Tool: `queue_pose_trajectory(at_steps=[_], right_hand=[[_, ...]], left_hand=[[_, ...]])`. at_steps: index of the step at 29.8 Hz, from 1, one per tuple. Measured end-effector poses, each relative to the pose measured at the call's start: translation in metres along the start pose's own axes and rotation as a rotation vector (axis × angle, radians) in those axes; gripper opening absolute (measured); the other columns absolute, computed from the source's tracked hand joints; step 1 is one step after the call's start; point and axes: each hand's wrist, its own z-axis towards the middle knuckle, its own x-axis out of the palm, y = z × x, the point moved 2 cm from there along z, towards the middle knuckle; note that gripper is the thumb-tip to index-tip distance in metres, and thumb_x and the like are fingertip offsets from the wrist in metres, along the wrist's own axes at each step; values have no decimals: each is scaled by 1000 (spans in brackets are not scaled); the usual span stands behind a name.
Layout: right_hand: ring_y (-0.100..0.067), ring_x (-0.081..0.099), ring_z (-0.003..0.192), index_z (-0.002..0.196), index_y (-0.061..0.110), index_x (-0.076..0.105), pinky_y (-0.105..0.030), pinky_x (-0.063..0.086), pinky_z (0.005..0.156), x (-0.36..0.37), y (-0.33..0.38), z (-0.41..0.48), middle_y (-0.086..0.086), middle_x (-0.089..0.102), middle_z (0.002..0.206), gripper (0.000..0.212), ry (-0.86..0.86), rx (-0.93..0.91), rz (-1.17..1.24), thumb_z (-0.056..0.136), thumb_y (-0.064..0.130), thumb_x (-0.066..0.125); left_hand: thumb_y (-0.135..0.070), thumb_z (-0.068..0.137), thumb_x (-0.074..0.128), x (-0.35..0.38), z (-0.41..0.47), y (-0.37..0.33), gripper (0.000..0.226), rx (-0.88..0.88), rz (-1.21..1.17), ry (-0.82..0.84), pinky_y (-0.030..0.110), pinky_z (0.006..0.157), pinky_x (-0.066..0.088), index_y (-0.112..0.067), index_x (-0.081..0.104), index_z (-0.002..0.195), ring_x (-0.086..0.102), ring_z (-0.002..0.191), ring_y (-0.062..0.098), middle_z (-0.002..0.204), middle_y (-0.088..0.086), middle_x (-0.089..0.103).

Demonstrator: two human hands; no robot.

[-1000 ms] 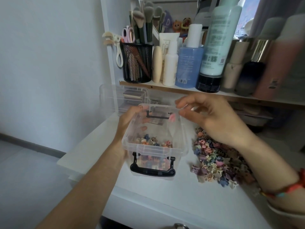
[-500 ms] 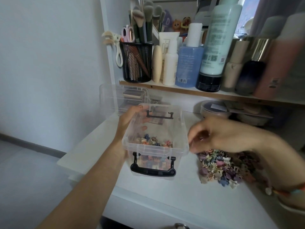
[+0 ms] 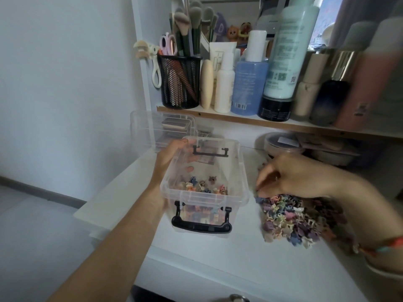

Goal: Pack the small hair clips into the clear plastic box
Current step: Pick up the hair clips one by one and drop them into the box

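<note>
gripped the clear plastic box at its far left corner with the left hand, thumb outside, fingers curled round the wall and seen through it. stood open on the white table, box just left of the loose pile of small hair clips. held the right hand over the pile's far left edge, fingertips bunched downward at the clips; could not tell whether anything was pinched between them.

judged the clips light, hard and stiff, with tiny sprung teeth, apt to snag on one another and skitter on the smooth top; best pinched across the body between thumb and forefinger, one or a few at a time. judged the box light, rigid and rather slippery, well steadied by its wall.

counted one box in use, with two black latch handles, near and far, and a second clear box behind it. counted somewhat over a dozen packed clips on the box floor, too small and blurred for an exact figure. left the pile uncounted: many dozens, heaped.
</note>
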Motion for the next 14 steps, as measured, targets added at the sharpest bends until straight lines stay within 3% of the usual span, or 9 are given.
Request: queue_pose_trajectory(at_steps=[3, 9, 12, 14], right_hand=[[0, 61, 71, 72, 25, 70, -20, 48, 76, 9, 1, 5, 10, 71, 77, 6, 14, 15, -54, 73, 19, 72], [2, 59, 68, 86, 20, 74, -14, 46, 70, 9, 5, 5, 8, 72, 81, 14, -23, -8, -98, 73, 14, 70], [4, 55, 55, 87, 23, 70, -8, 41, 58, -10, 9, -4, 5, 67, 70, 18, -132, -47, 178, 72, 14, 74], [-5, 57, 62, 83, 22, 67, -12, 43, 64, -19, 16, -8, -4, 69, 74, 17, -341, -149, 473, 69, 15, 73]], left_hand=[[-21, 91, 41, 1, -1, -1, 22, -10, -20, -1, 29, 74, 41, -20, 61, 81, 58, 75, 11, 74, -5, 64], [-22, 90, 42, 3, -4, -3, 20, -15, -38, 31, 26, 69, 42, -19, 60, 82, 62, 65, 6, 65, -9, 66], [-22, 89, 42, 4, -4, -4, 19, -8, -25, 28, 27, 70, 41, -20, 59, 80, 62, 62, 4, 61, -12, 67], [-21, 90, 42, 5, -5, -4, 19, -4, -20, 9, 28, 72, 41, -20, 58, 79, 60, 69, 8, 68, -8, 66]])
